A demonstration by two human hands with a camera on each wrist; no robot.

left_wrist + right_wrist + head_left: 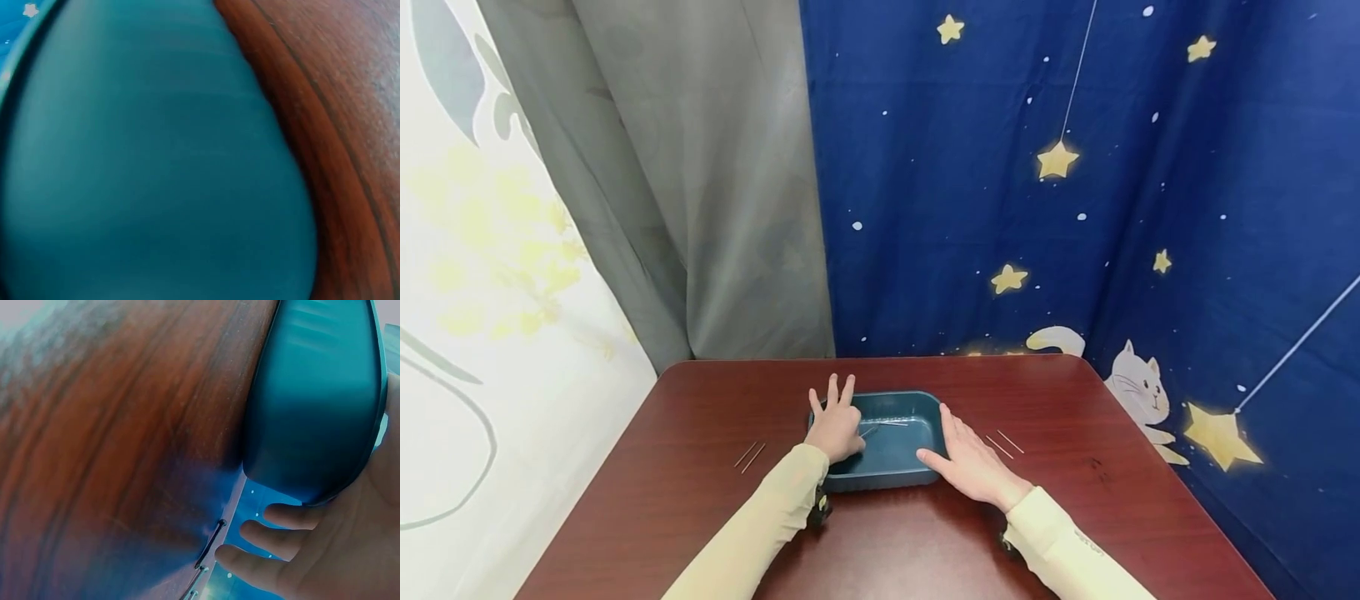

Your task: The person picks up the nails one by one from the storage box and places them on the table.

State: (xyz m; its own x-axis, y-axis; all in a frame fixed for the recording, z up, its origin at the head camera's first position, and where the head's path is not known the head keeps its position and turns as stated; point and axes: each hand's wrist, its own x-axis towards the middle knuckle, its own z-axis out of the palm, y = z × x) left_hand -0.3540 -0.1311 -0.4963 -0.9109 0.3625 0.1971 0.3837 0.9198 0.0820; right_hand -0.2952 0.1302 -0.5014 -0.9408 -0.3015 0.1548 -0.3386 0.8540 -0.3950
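A dark teal rectangular tray (887,481) sits on the table in the head view, with thin metal sticks (893,424) on its floor. My left hand (835,429) reaches over the tray's left side, thumb and index finger pinched together inside it and the other fingers raised. One thin stick (869,431) juts from those pinched fingertips. Flat along the right wall lies my right hand (972,460), fingers straight, thumb over the rim. The right wrist view has this hand's palm against the tray (312,400); only the tray's wall (156,150) fills the left wrist view.
Two thin metal sticks (749,457) lie on the reddish-brown table (700,517) left of the tray. Two more sticks (1004,444) lie right of it, beside my right hand. A grey curtain (745,208) and a blue star-printed curtain (955,208) hang behind the table.
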